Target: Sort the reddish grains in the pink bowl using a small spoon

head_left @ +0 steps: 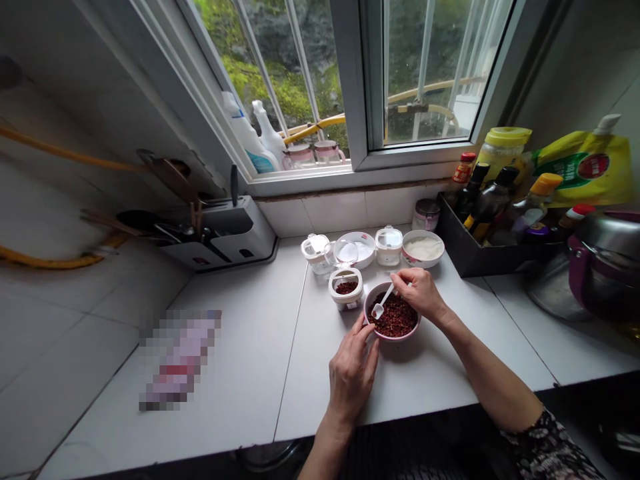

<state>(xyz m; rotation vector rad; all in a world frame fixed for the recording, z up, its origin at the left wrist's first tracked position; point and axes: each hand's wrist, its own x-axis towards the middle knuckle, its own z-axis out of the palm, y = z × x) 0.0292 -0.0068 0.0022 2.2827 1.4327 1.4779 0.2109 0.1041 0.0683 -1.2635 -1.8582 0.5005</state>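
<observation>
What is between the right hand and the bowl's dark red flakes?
In the head view, a white spoon extends from the right hand toward the flakes.

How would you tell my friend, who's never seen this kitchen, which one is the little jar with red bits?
Start at the big window and look down to the white counter below it. In the picture, just left of the round pink bowl, stands a small jar with a squarish white rim. Dark red bits inside set it apart from the two similar jars behind it.
</observation>
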